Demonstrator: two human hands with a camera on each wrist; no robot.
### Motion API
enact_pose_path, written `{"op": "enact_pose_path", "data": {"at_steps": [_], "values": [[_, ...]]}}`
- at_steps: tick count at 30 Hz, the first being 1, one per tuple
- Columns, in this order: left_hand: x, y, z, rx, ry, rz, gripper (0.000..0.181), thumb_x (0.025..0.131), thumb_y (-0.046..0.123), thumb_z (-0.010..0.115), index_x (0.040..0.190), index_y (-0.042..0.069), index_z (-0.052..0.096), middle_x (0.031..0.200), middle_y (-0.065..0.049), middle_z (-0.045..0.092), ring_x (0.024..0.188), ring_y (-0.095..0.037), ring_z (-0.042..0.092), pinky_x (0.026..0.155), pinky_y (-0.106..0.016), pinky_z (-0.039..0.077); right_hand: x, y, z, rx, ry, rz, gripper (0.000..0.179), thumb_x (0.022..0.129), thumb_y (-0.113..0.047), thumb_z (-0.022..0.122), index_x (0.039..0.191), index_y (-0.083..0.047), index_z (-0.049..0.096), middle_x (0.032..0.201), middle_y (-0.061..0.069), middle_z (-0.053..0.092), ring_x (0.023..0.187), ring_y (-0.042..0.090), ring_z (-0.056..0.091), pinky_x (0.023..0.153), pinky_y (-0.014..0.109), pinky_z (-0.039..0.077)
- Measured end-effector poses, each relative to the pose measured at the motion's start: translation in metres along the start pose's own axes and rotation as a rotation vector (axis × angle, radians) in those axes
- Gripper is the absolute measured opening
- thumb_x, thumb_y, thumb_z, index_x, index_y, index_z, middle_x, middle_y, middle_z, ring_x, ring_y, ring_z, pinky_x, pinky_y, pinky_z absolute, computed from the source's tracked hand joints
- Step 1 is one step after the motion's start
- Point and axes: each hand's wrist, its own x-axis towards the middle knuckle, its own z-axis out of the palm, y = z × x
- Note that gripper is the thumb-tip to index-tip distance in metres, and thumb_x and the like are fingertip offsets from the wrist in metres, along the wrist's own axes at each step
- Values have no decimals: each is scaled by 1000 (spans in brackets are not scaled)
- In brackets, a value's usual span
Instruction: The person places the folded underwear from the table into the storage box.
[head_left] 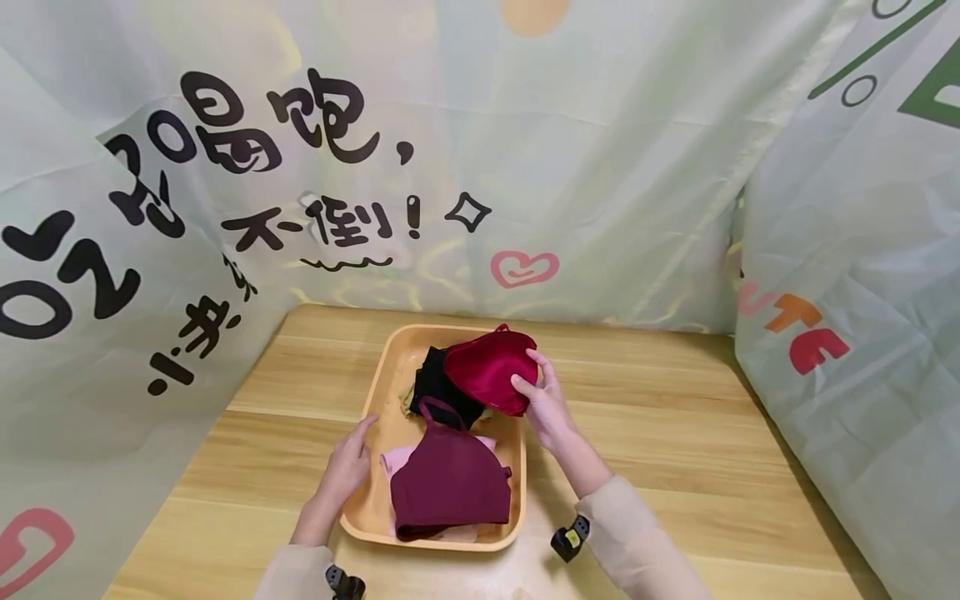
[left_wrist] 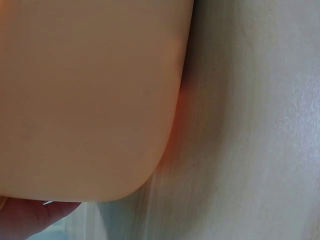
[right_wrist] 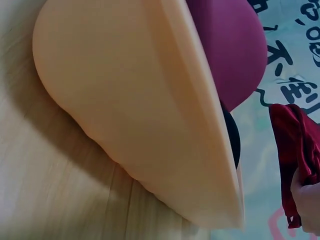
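My right hand (head_left: 551, 408) pinches a shiny red satin garment (head_left: 491, 367) between thumb and fingers, above the far right part of an orange tray (head_left: 386, 367). In the right wrist view the folded red cloth (right_wrist: 287, 150) hangs apart from the tray wall (right_wrist: 125, 100). My left hand (head_left: 348, 462) touches the tray's left rim, its index finger fairly straight; part of this hand is hidden. A burgundy bra (head_left: 450, 483) lies in the near half of the tray over pink cloth (head_left: 393, 458). Black cloth (head_left: 431, 383) lies behind it, partly covered by the red garment.
A wooden table (head_left: 637, 392) carries the tray. Printed fabric curtains (head_left: 600, 167) enclose the back and both sides. Tan cloth (head_left: 406, 402) peeks out beside the black cloth. A small black device (head_left: 570, 537) sits at each wrist.
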Motion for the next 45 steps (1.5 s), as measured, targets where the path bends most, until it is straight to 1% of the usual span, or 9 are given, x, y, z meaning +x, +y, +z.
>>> {"op": "enact_pose_path", "data": {"at_steps": [9, 13, 17, 18, 21, 25, 30, 37, 45], "values": [[-4, 1, -2, 2, -5, -13, 48, 79, -14, 40, 126, -3, 48, 103, -26, 58, 79, -30, 53, 78, -51, 45, 9, 11, 14, -82, -23, 27, 52, 87, 10, 44, 133, -10, 31, 102, 2, 49, 81, 7, 55, 70, 23, 46], [-4, 2, -2, -12, -7, -16, 49, 80, -13, 40, 127, -3, 48, 107, -27, 58, 79, -30, 53, 80, -51, 45, 15, 16, 19, -80, -28, 46, 51, 86, 11, 43, 132, -9, 31, 112, 6, 46, 85, 9, 52, 72, 22, 45], [-3, 1, -2, -43, 21, 20, 49, 78, -12, 39, 126, -3, 48, 108, -28, 57, 73, -29, 52, 77, -53, 45, 19, 20, 24, -83, -60, 57, 50, 87, 11, 41, 132, -8, 30, 126, 7, 38, 92, 10, 49, 76, 22, 44], [-4, 1, -1, -37, 41, 50, 50, 77, -11, 39, 126, -1, 48, 104, -27, 58, 69, -26, 50, 72, -49, 46, 19, 21, 25, -85, -64, 63, 50, 87, 11, 40, 132, -9, 30, 128, 7, 37, 93, 11, 48, 76, 22, 43], [-5, 1, -1, -48, 51, 74, 51, 77, -11, 39, 126, -1, 48, 106, -28, 57, 71, -28, 52, 73, -50, 47, 21, 24, 28, -72, -73, 80, 50, 87, 12, 39, 131, -9, 29, 129, 9, 35, 94, 12, 47, 76, 22, 43], [-4, 4, 0, -55, 14, 22, 49, 78, -13, 40, 126, -3, 48, 116, -30, 54, 82, -35, 54, 83, -55, 44, 24, 31, 29, -60, -83, 99, 50, 86, 14, 37, 130, -9, 28, 128, 11, 33, 96, 15, 46, 77, 22, 42], [-3, 8, 0, -7, -16, -26, 49, 80, -13, 41, 127, -2, 47, 109, -26, 58, 75, -28, 53, 80, -50, 46, 29, 39, 29, -57, -96, 113, 46, 86, 15, 34, 124, -10, 32, 120, 10, 36, 95, 16, 47, 74, 23, 43], [-2, 3, 1, 8, -12, -20, 48, 80, -13, 41, 127, -3, 47, 118, -29, 54, 84, -34, 56, 80, -52, 46, 35, 49, 28, -83, -118, 124, 36, 83, 19, 34, 108, -7, 41, 105, 8, 43, 88, 15, 49, 68, 23, 45], [-1, 0, 1, 17, -4, -7, 48, 80, -13, 40, 127, -3, 47, 120, -30, 52, 94, -40, 56, 86, -53, 44, 38, 53, 23, -124, -140, 167, 41, 82, 16, 38, 121, 0, 39, 101, 8, 47, 83, 13, 52, 69, 26, 46]]}}
